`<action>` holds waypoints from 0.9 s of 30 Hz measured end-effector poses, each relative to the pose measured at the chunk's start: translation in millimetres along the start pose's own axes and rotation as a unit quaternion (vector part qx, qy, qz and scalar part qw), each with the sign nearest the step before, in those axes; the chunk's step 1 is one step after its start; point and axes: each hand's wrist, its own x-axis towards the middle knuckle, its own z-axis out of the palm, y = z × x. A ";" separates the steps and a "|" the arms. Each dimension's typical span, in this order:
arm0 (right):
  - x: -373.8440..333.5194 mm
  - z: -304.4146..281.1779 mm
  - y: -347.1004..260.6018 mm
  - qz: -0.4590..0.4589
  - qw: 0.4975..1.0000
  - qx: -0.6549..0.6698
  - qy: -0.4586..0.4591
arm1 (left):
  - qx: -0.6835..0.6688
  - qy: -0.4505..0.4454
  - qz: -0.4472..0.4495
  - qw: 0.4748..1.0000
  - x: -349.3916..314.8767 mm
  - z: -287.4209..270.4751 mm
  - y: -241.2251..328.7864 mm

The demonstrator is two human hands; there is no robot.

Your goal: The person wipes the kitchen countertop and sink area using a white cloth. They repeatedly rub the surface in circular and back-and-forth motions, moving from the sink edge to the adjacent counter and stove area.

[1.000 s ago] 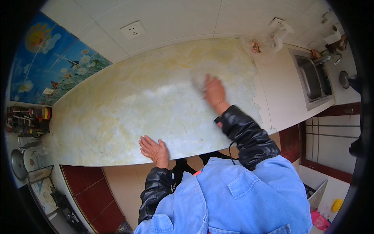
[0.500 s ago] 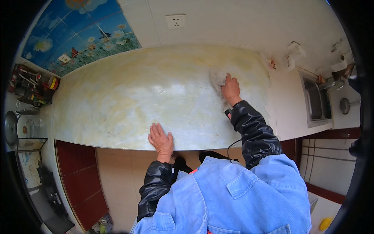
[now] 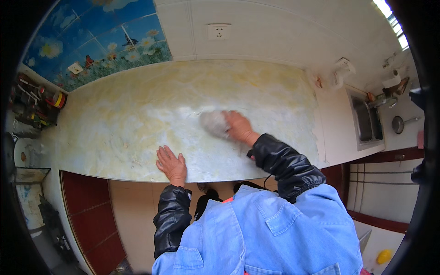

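A marbled yellow-green and pale blue countertop (image 3: 123, 123) stretches out in front of me. My right hand (image 3: 240, 127) is closed on a greyish-white cloth (image 3: 214, 123), pressed to the middle of the counter. Motion blurs the cloth's edges and the fingers a little. Near the counter's front edge my left hand (image 3: 172, 166) lies flat, fingers stretched out, with nothing in it.
A steel sink (image 3: 365, 117) with a faucet (image 3: 385, 101) is set at the right end. Dark jars and bottles (image 3: 34, 103) crowd the left end. Dark red cabinet doors (image 3: 89, 206) stand below the counter. A wall socket (image 3: 219, 31) is behind.
My right hand has swept the cloth left and toward me, from the right part of the counter to its middle. The left hand stays flat near the front edge.
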 end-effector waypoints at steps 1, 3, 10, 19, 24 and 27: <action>4.8 -5.3 21.0 0.046 0.999 -0.009 0.021 | -0.005 -0.004 0.002 1.000 -0.7 -0.9 0.3; 19.5 -18.1 61.9 0.172 0.983 -0.051 0.039 | -0.013 -0.002 0.004 1.000 0.4 -2.9 0.1; 66.2 -44.1 151.7 0.449 0.880 -0.085 0.130 | -0.029 0.007 0.000 1.000 0.4 -9.4 5.5; 225.4 11.9 79.1 0.351 0.928 -0.053 0.115 | -0.038 -0.038 0.001 0.999 3.3 -14.9 5.1; 253.0 51.0 -50.6 0.151 0.987 -0.009 0.058 | -0.044 -0.048 0.001 0.998 4.3 -16.2 5.5; 232.8 70.8 -127.5 0.010 1.000 -0.005 -0.018 | -0.049 -0.056 -0.001 0.997 4.0 -16.1 4.9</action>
